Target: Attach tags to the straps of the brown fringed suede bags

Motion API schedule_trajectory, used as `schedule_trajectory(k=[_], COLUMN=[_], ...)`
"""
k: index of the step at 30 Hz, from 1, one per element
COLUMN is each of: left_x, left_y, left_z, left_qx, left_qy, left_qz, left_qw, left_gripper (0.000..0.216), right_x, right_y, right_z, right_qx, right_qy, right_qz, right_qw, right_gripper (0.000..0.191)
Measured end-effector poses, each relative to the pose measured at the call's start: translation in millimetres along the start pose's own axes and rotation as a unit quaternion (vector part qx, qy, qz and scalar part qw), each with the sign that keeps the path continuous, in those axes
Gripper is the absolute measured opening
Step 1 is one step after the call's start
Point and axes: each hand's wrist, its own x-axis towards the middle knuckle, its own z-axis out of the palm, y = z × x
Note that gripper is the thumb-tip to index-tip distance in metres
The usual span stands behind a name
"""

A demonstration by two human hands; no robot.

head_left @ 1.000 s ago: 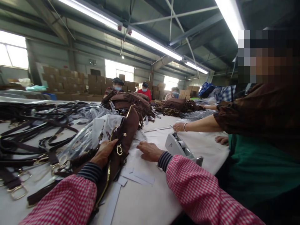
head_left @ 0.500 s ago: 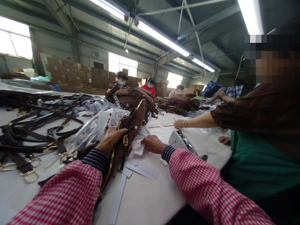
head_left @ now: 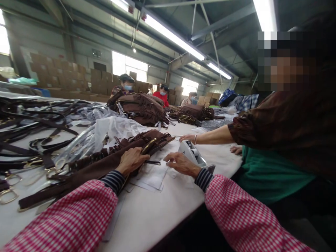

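Observation:
A brown suede bag (head_left: 105,161) with gold hardware lies flat on the white table (head_left: 157,210). My left hand (head_left: 132,159) rests on top of it near its gold-edged opening, fingers curled over the bag. My right hand (head_left: 181,163) hovers just right of the bag with fingers spread, above white paper strips (head_left: 151,176) and beside a grey tape dispenser (head_left: 191,154). Both my sleeves are red checked with striped cuffs.
Dark straps with gold buckles (head_left: 28,147) and clear plastic bags (head_left: 112,129) cover the left of the table. More fringed brown bags (head_left: 143,108) lie farther back. A person in brown and green (head_left: 275,147) at my right reaches an arm across. Other workers sit far off.
The bag stood tilted up under my left hand; now it lies flat on the table. My right hand has lifted off the paper strips and moved right towards the tape dispenser.

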Motion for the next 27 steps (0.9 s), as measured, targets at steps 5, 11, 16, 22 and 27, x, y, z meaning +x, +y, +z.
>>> schedule_trajectory(k=[5,11,16,22,27], left_x=[0.2,-3.1,-10.9,-44.2,-78.1], left_y=[2.4,15.9,1.3,18.3,47.0], left_z=[7.4,20.9,1.0,-42.1,-62.9], left_qx=[0.030,0.053,-0.001,-0.069,-0.391], left_qy=[-0.018,-0.006,-0.023,0.089,0.016], left_qz=[0.001,0.029,0.059,0.117,0.150], left_qw=[0.999,0.998,0.998,0.987,0.908], left_gripper=[0.043,0.047,0.061,0.053,0.036], right_x=[11.9,17.2,13.6,8.9,-6.0], right_y=[2.6,8.0,9.7,-20.2,-92.8], right_z=[27.1,37.4,21.2,-17.4,-23.4], right_qx=[0.081,0.182,0.247,0.301,0.413], right_qy=[-0.012,-0.008,0.046,0.077,-0.008], right_qz=[0.071,0.112,0.128,0.089,-0.008], right_qw=[0.994,0.977,0.960,0.946,0.911], right_gripper=[0.012,0.007,0.022,0.029,0.030])
